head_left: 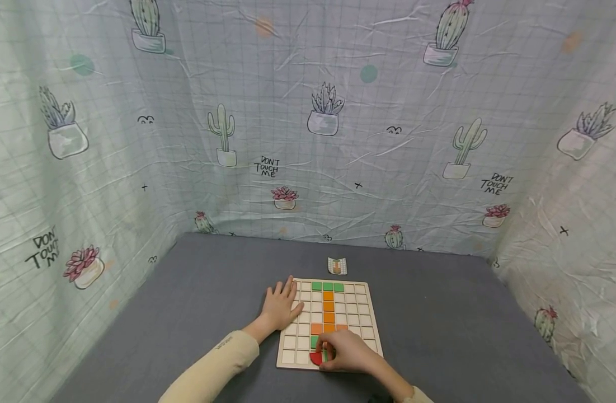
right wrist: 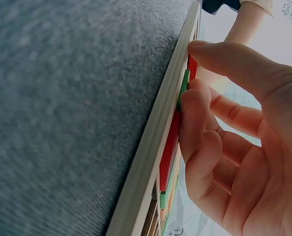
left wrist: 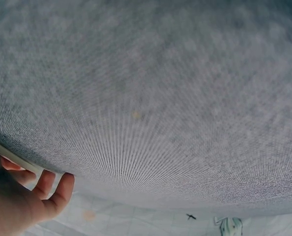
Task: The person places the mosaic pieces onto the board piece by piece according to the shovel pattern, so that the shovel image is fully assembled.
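A wooden grid board (head_left: 290, 340) lies on the grey table. Green tiles (head_left: 328, 286) sit along its far row, with a column of orange tiles (head_left: 328, 307) below them. My left hand (head_left: 278, 305) rests on the board's left edge, fingers spread; the left wrist view shows its fingers (left wrist: 65, 189) by the rim. At the near edge, my right hand (head_left: 348, 351) pinches a green tile (right wrist: 184, 88) that sits slightly tilted between red pieces. One rounded red piece (head_left: 315, 358) lies just left of the fingertips. The palm hides tiles at lower right.
A small card (head_left: 337, 266) with a printed grid picture lies beyond the board's far edge. Cactus-print cloth (head_left: 297, 140) hangs behind the table and along both sides. A dark object (head_left: 380, 398) shows by the right forearm.
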A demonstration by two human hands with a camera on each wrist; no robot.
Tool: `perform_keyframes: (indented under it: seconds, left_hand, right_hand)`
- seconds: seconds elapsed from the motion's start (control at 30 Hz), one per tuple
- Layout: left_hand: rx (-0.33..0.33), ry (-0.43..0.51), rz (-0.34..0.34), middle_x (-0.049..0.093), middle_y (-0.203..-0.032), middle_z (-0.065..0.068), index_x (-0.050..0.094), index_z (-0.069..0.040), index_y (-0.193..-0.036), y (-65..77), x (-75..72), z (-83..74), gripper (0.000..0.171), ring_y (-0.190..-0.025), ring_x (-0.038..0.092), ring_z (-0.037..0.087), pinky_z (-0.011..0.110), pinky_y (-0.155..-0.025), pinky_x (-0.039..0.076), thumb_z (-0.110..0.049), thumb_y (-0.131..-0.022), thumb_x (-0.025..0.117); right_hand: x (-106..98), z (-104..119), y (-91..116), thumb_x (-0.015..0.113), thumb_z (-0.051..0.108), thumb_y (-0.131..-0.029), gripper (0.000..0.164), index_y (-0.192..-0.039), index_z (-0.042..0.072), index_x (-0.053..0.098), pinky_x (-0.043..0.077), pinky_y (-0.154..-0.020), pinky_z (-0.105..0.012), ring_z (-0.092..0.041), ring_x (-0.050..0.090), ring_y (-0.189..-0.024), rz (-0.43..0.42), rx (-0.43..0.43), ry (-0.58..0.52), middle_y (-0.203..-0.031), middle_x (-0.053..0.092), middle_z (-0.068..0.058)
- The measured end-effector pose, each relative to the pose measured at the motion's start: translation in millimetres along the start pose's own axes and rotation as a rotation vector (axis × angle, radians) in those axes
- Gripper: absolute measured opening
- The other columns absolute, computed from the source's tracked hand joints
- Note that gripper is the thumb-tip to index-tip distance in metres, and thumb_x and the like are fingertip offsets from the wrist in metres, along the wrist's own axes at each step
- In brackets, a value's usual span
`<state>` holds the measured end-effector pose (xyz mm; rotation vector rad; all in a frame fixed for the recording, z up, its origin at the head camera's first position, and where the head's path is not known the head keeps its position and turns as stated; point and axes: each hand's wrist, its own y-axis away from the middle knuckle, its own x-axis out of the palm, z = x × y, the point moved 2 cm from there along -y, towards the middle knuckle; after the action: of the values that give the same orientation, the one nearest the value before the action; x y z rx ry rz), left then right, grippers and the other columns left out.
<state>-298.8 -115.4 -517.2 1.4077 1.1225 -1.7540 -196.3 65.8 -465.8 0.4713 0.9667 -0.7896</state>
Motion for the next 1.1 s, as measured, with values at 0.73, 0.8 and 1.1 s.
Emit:
perform_keyframes:
  seconds: [0.73, 0.8, 1.1]
  left_hand:
    - [-0.022, 0.041, 0.06, 0.032, -0.143, 0.014, 0.035, -0.004, -0.137, 2.3, -16.4, -4.6, 0.061, -0.121, 0.038, 0.034, 0.051, -0.085, 0.032, -0.046, -0.093, 0.035]
    - [-0.024, 0.047, 0.066, 0.031, -0.144, 0.014, 0.034, -0.004, -0.138, 2.4, -17.2, -4.9, 0.061, -0.122, 0.038, 0.035, 0.052, -0.086, 0.032, -0.045, -0.093, 0.035]
    - [-0.028, 0.062, 0.084, 0.028, -0.145, 0.014, 0.031, -0.005, -0.139, 2.4, -16.3, -4.4, 0.062, -0.124, 0.036, 0.036, 0.053, -0.089, 0.031, -0.046, -0.093, 0.034]
  right_hand:
    - [-3, -12, -12, 0.072, 0.016, -0.073, 0.012, -0.081, 0.011, 0.066, 0.039, -0.042, -0.016, 0.004, 0.043, -0.039, 0.121, -0.027, -0.257, -0.054, 0.058, 0.003]
    - [-3, -13, -15, 0.072, 0.015, -0.072, 0.011, -0.08, 0.011, 0.066, 0.039, -0.042, -0.016, 0.004, 0.044, -0.039, 0.138, -0.015, -0.27, -0.054, 0.059, 0.002]
    - [-4, -10, -22, 0.075, 0.016, -0.069, 0.012, -0.075, 0.01, 0.067, 0.04, -0.045, -0.015, 0.003, 0.047, -0.045, 0.152, 0.013, -0.242, -0.056, 0.062, -0.004]
